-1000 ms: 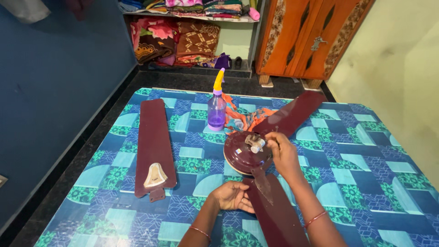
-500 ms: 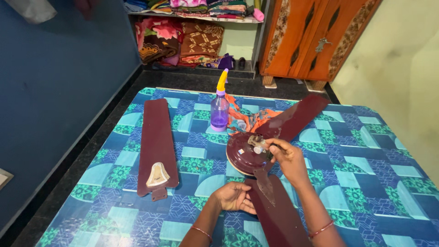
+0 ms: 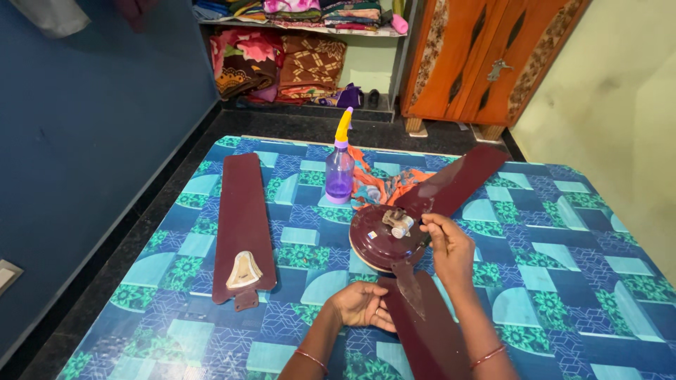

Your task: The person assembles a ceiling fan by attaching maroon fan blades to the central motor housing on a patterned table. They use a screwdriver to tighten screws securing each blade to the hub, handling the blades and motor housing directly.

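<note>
Maroon round metal fan motor (image 3: 384,239): our left hand (image 3: 360,304) lies open, pinning its near blade (image 3: 426,327); right hand (image 3: 448,246) pinches beside its hub.

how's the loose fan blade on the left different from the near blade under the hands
The loose blade lies alone, detached; the near blade joins the fan motor. The loose blade looks clean and carries a cream ornament; the near blade shows a dusty grey patch. Only the near blade is touched, by the left hand. Both are maroon.
</note>
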